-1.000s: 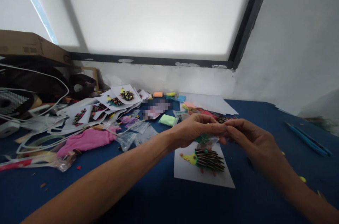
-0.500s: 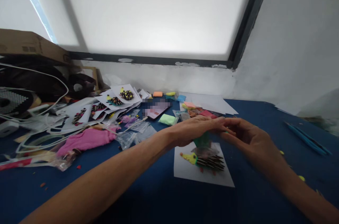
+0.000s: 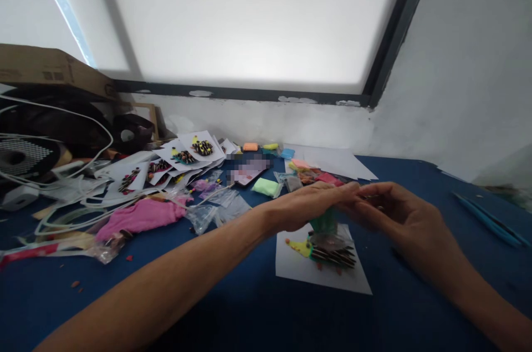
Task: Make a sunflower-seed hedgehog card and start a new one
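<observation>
My left hand (image 3: 305,205) is closed, palm down, above a white paper card. From under it hangs a clear plastic bag with green clay (image 3: 326,223). My right hand (image 3: 399,210) meets the left fingertips, its thumb and fingers pinched together; whatever lies between them is hidden. Below the bag, on the paper card (image 3: 291,269), lies a hedgehog figure (image 3: 332,256) with a yellow clay head, dark seed-like spines and small orange-brown feet. The bag covers part of its back.
Left lie several finished hedgehog cards (image 3: 199,147), a pink cloth (image 3: 141,216), white cables (image 3: 54,219) and empty plastic bags (image 3: 226,205). Behind my hands are a phone (image 3: 249,171), a light green clay pack (image 3: 266,187) and white sheets (image 3: 332,158). Blue tweezers (image 3: 490,219) lie right.
The whole view has shifted slightly, so things appear a little further right. Both hands stay together over the card, and the right fingers have moved slightly. Yellow bits beside the right forearm are now out of sight.
</observation>
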Motion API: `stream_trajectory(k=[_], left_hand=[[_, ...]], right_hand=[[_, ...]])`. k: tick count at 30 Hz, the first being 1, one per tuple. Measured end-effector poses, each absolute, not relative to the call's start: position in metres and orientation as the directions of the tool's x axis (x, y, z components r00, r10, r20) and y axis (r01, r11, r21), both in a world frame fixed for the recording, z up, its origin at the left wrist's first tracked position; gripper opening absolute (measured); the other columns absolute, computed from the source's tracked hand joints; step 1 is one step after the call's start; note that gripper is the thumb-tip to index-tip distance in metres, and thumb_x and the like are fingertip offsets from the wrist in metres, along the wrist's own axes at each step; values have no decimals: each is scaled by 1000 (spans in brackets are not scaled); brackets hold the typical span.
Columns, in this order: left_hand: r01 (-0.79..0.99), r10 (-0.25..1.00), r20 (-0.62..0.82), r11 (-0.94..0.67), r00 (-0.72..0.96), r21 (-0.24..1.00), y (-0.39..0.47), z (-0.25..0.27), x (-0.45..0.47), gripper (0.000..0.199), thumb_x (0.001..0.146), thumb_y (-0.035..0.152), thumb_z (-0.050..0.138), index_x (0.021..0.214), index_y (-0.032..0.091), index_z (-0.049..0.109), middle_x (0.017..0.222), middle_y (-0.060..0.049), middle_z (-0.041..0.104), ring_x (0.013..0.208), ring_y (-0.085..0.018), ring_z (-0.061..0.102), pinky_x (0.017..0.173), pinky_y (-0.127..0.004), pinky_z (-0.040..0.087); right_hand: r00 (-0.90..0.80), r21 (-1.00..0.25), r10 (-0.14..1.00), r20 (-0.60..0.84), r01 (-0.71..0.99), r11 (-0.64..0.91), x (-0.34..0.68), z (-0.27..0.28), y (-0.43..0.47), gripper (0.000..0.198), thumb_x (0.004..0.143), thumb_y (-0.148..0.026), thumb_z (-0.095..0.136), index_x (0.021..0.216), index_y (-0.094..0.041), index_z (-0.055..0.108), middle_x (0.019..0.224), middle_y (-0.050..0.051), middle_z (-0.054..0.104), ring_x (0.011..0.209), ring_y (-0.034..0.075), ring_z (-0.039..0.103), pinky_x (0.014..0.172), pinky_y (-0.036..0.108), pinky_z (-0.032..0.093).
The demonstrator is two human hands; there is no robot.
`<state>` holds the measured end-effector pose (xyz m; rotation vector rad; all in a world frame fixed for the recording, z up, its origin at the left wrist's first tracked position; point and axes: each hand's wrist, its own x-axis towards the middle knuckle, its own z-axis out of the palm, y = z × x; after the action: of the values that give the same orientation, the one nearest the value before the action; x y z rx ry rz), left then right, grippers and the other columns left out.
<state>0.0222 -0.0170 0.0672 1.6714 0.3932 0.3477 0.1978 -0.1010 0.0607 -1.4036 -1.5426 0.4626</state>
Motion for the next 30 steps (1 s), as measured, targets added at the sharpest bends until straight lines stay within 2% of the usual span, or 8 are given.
stream_trajectory(k=[5,8,12,16,20,23,26,30], left_hand=[[-87,449,79,-4,890,996,-9,64,20,47,98,50,42,101,15,72,103,-7,72,109,-19,62,108,-35,37],[-80,415,70,6,907,997,-7,64,19,45,99,45,42,94,12,72,96,-8,72,105,-19,64,106,-32,39],[-79,389,79,-15,918,997,-10,67,19,45,100,41,40,90,11,73,92,-9,72,103,-18,65,107,-32,38],[-60,406,68,-34,911,998,-8,68,18,43,100,40,42,89,13,73,91,-9,73,101,-17,65,106,-31,40],[8,415,32,-94,909,996,2,62,15,39,97,45,48,96,14,73,94,-8,74,98,-16,65,95,-29,47],[72,484,-20,-89,875,993,9,60,13,36,95,43,51,96,14,72,92,-9,73,79,-13,63,78,-26,53],[114,529,-85,-23,844,993,9,60,12,33,93,41,55,96,14,72,93,-9,73,61,-10,57,64,-26,53],[122,520,-89,-30,850,992,8,61,13,28,90,37,60,97,14,72,92,-8,73,71,-11,61,72,-26,54]], right_hand=[[79,-620,822,564,698,358,203,61,-101,31,77,-52,69,70,-23,64,95,6,67,82,21,67,63,31,56],[-38,-442,775,631,803,399,203,60,-102,22,85,-44,64,77,-24,65,95,5,65,83,20,66,61,30,54],[-117,-347,744,658,830,437,204,58,-103,16,88,-39,61,84,-24,64,96,5,66,78,19,66,56,28,53],[-189,-242,725,662,861,447,207,59,-104,16,91,-36,57,92,-26,70,102,5,67,85,19,67,61,28,54],[-220,-272,794,567,860,432,215,61,-106,17,90,-36,56,89,-26,70,95,4,69,78,18,67,60,29,52],[-260,-331,877,405,852,406,217,58,-105,14,88,-31,57,87,-24,69,79,3,70,66,16,65,55,27,50],[-301,-334,894,332,849,410,215,53,-104,11,83,-23,57,81,-24,68,72,0,69,58,14,63,53,25,48],[-333,-313,897,290,853,418,210,51,-103,13,83,-24,57,78,-24,69,71,1,67,55,13,60,51,26,44]])
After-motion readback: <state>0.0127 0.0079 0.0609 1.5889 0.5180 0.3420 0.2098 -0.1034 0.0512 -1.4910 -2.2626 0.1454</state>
